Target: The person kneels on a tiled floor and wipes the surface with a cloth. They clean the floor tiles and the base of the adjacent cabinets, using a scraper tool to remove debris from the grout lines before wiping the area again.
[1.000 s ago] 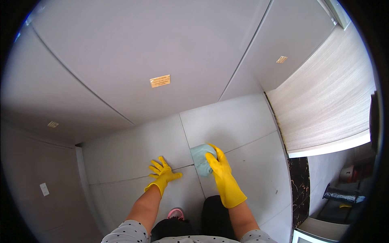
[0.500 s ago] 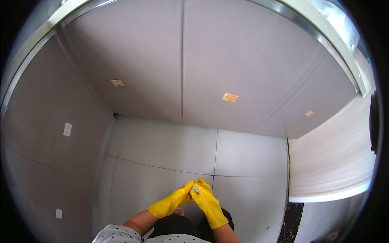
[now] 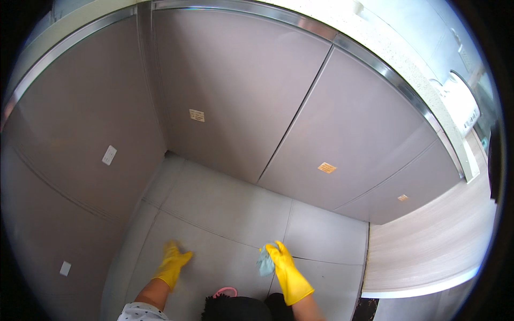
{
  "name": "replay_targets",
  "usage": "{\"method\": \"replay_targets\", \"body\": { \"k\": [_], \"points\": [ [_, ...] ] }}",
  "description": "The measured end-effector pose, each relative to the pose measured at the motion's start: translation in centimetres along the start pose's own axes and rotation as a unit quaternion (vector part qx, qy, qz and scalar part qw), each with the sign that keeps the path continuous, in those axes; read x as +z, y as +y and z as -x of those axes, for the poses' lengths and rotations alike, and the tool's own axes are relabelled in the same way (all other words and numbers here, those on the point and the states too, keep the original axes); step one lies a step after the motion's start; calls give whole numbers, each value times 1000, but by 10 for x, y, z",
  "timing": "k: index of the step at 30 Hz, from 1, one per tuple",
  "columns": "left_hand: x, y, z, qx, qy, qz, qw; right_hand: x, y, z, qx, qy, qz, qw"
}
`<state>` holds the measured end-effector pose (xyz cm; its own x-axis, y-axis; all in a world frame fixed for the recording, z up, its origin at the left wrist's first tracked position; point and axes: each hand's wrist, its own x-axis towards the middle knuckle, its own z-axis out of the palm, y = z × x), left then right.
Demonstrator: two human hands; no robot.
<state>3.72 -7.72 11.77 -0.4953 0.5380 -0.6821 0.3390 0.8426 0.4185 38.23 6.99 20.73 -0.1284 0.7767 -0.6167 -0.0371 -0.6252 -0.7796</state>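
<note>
Both my hands wear long yellow rubber gloves. My right hand [image 3: 282, 267] grips a crumpled light-blue cloth [image 3: 265, 261], which hangs down on the left side of the fingers, above the tiled floor. Off to the left, my left hand [image 3: 174, 263] is empty, its thumb stretched away from the fingers; it is slightly blurred. The two hands are well apart, with my dark-clad knees [image 3: 235, 308] between and below them. Part of a pink shoe [image 3: 225, 291] shows beyond the knees.
Grey-brown cabinet doors [image 3: 230, 80] with small stickers line the front and left, beneath a pale countertop [image 3: 369, 29] with a metal edge strip. A white container [image 3: 459, 101] stands on the counter at right. Grey tiles [image 3: 225, 187] form the floor; a wood-grain panel [image 3: 428, 241] stands at right.
My hands were together around the cloth; now they have parted. The left moved left without it, and the right keeps the cloth, now hanging loose. The view has turned and shifted.
</note>
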Motion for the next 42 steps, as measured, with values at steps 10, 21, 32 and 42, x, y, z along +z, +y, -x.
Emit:
{"method": "replay_targets", "body": {
  "k": [10,21,32,42],
  "points": [
    [23,-10,-39,-210,-53,13,976,126,-256,-32,-661,217,432,573],
    [7,4,-39,-254,-73,7,964,183,-306,-53,-638,201,510,541],
    [6,22,-40,-299,-103,-42,948,170,-283,-83,-561,168,531,612],
    [4,27,-37,-297,-102,-60,948,172,-303,-85,-638,180,655,362]
  ]
}}
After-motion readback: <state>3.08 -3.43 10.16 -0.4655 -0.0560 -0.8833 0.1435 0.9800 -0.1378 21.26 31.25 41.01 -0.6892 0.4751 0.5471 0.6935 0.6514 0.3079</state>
